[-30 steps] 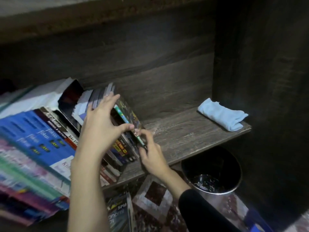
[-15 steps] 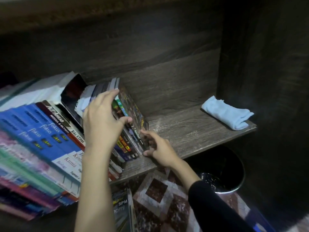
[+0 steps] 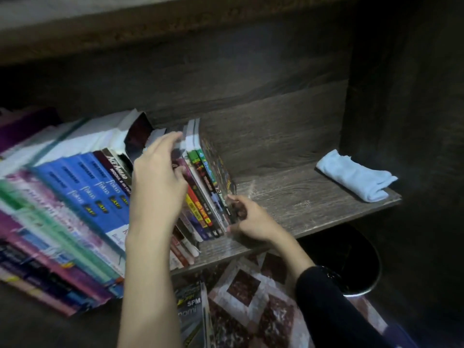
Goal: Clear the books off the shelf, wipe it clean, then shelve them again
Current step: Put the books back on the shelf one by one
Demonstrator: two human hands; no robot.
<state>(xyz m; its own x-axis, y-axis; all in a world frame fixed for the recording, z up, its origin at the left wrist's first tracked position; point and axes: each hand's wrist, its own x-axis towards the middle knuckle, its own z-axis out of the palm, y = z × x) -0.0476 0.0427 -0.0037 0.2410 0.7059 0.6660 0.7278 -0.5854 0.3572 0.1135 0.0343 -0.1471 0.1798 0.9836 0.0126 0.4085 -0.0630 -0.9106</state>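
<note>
Head view, left hand [image 3: 160, 182]: the bare forearm rises from the lower edge. The fingers stretch up over the top edges of the slim books [image 3: 203, 197], and the thumb lies against their spines.
Left grip: wide; the fingers are fairly straight and rest on the books rather than closing round them.
Right hand [image 3: 251, 222]: it comes in from the lower right in a dark sleeve, low at the shelf's front edge.
Right grip: narrow; the fingers and thumb curl on the lower end of the outermost slim books.
Books: the slim books stand at the right end of the row, leaning left. Larger books [image 3: 82, 197] with blue, green and pink spines lean just beside them on the left, blurred.
Shelf [image 3: 301, 197]: bare wood shows to the right of the books. A folded pale blue cloth [image 3: 356, 175] lies at the far right end, well apart from them.
Bin [image 3: 361, 290]: dark and round with a metal rim, it stands on the floor under the shelf's right end. Its contents are too dark to tell.
Floor: one more book [image 3: 193, 310] lies below the shelf edge beside a patterned mat [image 3: 251, 297].
</note>
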